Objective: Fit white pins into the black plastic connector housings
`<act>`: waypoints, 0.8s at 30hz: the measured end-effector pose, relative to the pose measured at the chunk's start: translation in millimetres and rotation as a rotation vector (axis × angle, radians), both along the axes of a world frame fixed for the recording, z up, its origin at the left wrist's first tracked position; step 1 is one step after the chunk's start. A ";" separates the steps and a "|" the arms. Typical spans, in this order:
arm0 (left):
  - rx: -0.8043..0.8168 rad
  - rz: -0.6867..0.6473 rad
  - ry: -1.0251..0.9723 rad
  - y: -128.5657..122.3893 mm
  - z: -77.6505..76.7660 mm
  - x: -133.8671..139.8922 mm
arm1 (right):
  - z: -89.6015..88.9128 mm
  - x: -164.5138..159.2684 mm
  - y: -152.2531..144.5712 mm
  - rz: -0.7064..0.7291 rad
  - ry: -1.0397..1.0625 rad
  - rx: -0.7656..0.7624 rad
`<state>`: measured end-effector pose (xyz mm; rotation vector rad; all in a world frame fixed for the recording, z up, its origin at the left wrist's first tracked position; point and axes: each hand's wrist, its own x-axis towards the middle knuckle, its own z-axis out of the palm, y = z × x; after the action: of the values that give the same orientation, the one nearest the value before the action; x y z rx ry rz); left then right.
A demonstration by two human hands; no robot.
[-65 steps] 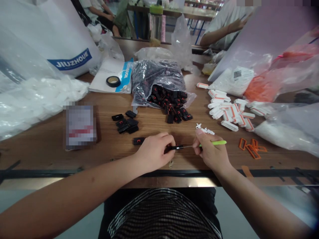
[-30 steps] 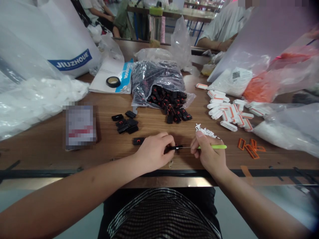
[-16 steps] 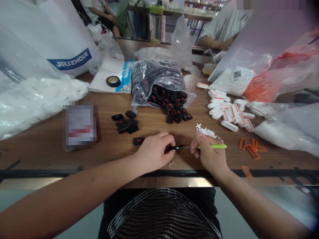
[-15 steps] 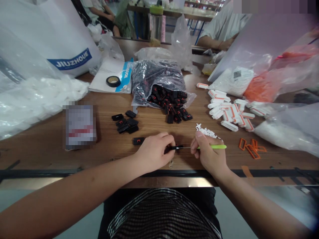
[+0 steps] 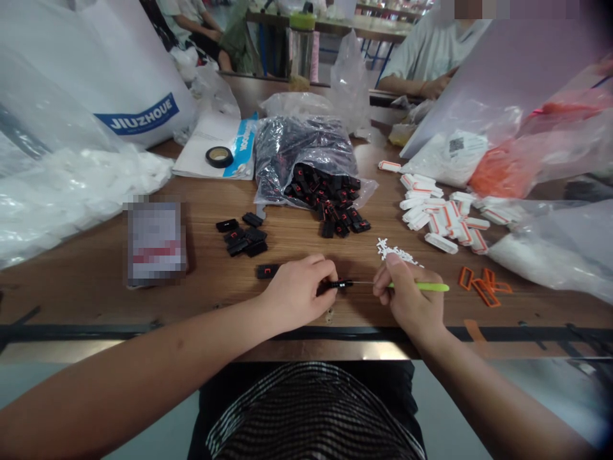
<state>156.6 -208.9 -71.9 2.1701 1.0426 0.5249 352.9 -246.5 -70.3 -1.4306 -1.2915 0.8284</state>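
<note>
My left hand (image 5: 299, 291) rests low over the table, its fingers closed on a small black plastic connector housing (image 5: 343, 283) whose right end sticks out. To its right, my right hand (image 5: 409, 297) grips a thin metal pick with a lime-green handle (image 5: 435, 287). The thin shaft points left at the housing; I cannot tell whether its tip touches it. Another black housing (image 5: 266, 271) with a red mark lies just left of my left hand. Tiny white plastic pieces (image 5: 395, 251) are heaped just beyond my right hand.
Black housings (image 5: 246, 237) lie loose at left, and more spill from a clear bag (image 5: 306, 137). White parts with orange strips (image 5: 445, 217) and orange frames (image 5: 486, 287) lie at right. Black tape (image 5: 219, 156) sits on a booklet (image 5: 196, 144). A person (image 5: 426, 61) sits opposite.
My right hand has drawn a little to the right with the pick, so more of its shaft shows away from the housing. My left hand stays put.
</note>
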 end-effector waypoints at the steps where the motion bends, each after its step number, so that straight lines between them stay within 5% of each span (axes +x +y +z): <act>1: 0.003 -0.001 0.002 0.1 0.0 0.1 | -0.4 0.6 0.2 -0.014 0.016 -0.001; 13: 0.007 -0.005 0.015 0.2 0.7 0.5 | -3.7 -1.3 1.4 0.026 -0.100 -0.040; 18: 0.020 -0.001 0.020 0.5 -2.4 -0.6 | 12.3 14.9 -5.9 0.056 -0.136 0.037; 22: 0.048 0.001 0.041 0.1 -2.4 -0.2 | 32.0 65.7 -12.3 -0.108 -0.610 0.255; 24: 0.071 -0.010 0.070 -1.4 -0.8 0.1 | 34.7 97.0 -11.0 -0.048 -0.858 0.317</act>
<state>156.8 -210.3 -72.7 2.2699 1.0647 0.4912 449.9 -257.5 -35.6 -1.5953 -1.8978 -0.0810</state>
